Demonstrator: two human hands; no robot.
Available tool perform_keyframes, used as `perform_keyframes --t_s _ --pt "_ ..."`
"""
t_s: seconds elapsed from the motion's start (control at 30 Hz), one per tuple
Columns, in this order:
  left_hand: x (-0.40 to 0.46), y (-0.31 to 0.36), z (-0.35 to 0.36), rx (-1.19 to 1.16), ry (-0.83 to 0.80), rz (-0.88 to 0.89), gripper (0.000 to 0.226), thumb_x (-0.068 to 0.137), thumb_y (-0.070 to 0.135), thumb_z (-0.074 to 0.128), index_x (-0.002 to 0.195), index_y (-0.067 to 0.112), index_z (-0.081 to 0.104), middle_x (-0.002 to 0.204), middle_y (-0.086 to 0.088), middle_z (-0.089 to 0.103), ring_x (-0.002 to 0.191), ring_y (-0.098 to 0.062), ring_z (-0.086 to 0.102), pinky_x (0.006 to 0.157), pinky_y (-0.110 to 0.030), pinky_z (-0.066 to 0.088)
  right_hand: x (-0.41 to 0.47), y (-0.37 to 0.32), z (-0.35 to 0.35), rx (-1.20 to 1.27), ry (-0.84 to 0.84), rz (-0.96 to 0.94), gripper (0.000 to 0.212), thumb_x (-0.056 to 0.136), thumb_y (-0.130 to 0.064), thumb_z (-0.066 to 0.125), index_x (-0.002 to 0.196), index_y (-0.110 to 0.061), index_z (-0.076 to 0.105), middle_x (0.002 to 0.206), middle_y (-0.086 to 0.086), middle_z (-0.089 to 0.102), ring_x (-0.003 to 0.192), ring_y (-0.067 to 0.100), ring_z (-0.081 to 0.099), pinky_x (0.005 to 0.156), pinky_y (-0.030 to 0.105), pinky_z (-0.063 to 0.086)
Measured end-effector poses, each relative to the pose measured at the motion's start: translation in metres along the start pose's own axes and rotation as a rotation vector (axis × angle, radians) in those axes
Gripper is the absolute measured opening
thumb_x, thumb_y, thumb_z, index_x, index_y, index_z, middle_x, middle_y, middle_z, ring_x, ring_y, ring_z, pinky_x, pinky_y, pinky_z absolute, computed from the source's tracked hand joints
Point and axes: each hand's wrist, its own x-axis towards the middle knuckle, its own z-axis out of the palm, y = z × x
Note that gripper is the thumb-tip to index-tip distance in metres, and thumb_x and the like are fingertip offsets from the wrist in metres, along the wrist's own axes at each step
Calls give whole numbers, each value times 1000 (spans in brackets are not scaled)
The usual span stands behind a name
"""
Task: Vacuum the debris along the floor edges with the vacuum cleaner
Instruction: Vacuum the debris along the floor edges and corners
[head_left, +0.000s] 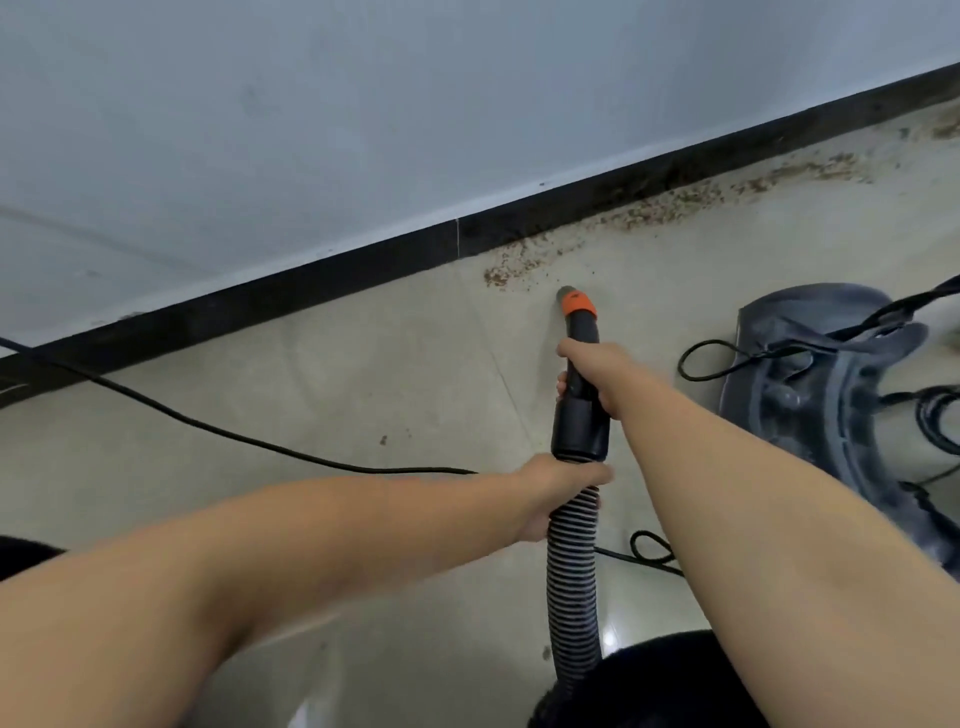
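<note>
The right hand (592, 371) gripped the nozzle (577, 312), the left hand (558, 483) the hose (571, 561). Crumbs (519, 260) lined the black baseboard (363, 270); bare floor (311, 395) lay left.

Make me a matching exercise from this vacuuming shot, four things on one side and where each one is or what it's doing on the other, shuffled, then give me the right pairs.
1. right hand
2. left hand
3. debris
4. vacuum cleaner body

A. strewn along the black baseboard
B. grips the ribbed hose
C. sits on the floor to the right
D. grips the black nozzle tube behind the orange collar

Pairs: 1-D, 2-B, 3-A, 4-C
</note>
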Motion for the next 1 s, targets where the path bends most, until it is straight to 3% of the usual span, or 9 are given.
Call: perform_keyframes --t_s 0.23,0.43,0.53,0.73,1.0 --pt "28 2 12 -35 -55 -10 21 86 25 69 97 11 57 71 -4 64 64 -16 62 70 -30 53 17 -6 -16 38 -34 -30 13 88 -11 57 85 -8 44 53 11 51 33 19 50 41 26 48" --pt "51 19 15 -61 -62 11 13 88 18 67 90 11 55 68 -6 59 57 -16 58 61 -27 52 32 -15 -32 75 110 -35 12 89 -13 57 86 -7 47 62 11 52 44 21 51 47 29 49" --pt "52 30 23 -87 -84 25 13 89 16 65 92 10 54 69 -7 57 59 -17 56 63 -28 51 34 -30 -41 44 62 -12 15 89 -14 58 94 -6 47 65 12 52 43 20 52 50 31 50" --pt "36 26 28 -163 -130 18 11 88 13 62 84 10 53 64 -5 56 51 -15 54 52 -22 49 18 -39 -29 -98 -65 30 15 88 -14 59 92 -7 47 55 9 52 35 17 51 43 26 50" --pt "29 5 10 -226 -124 28 17 86 17 65 100 8 61 65 -1 66 51 -11 63 54 -20 53 2 -31 5 -187 -162 25 14 89 -15 59 94 -8 48 60 10 52 41 17 51 46 28 51"
